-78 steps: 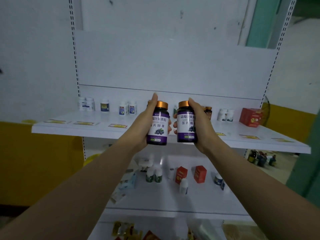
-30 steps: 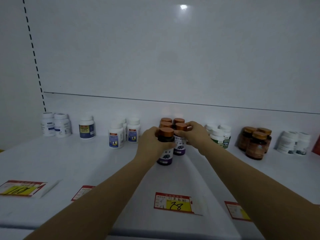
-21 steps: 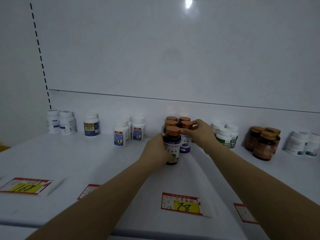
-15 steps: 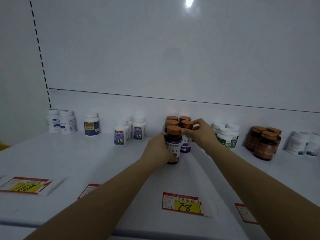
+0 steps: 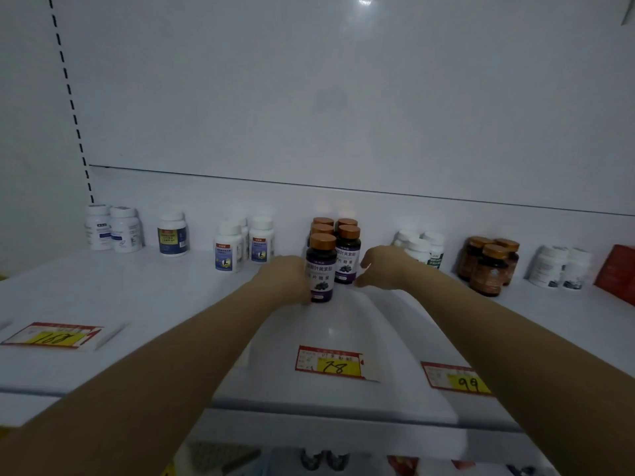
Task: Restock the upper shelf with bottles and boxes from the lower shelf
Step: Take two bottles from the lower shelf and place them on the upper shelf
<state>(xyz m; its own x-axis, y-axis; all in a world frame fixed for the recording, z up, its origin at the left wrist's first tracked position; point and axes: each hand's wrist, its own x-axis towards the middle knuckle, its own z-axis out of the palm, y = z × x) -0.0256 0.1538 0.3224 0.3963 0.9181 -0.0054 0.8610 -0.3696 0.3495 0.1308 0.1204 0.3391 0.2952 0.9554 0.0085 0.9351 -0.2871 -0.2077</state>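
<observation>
Several dark purple-labelled bottles with copper caps stand in a cluster at the back middle of the white upper shelf [image 5: 137, 304]. My left hand [image 5: 287, 280] grips the front purple bottle [image 5: 321, 269] from its left side as it stands on the shelf. The second purple bottle [image 5: 347, 257] stands just behind and to the right. My right hand [image 5: 383, 266] hovers beside that second bottle with loosely curled fingers and holds nothing.
White bottles [image 5: 113, 228], a navy-labelled bottle [image 5: 173, 233] and more white bottles [image 5: 244, 243] line the back left. To the right stand white-green bottles [image 5: 421, 247], amber bottles [image 5: 489, 264], white bottles [image 5: 560, 267] and a red box [image 5: 618, 273]. Price tags [image 5: 330, 364] lie along the front edge.
Both hands carried purple bottles up from below and set them into the cluster. My right hand has come off the second bottle's cap and drawn back to the right.
</observation>
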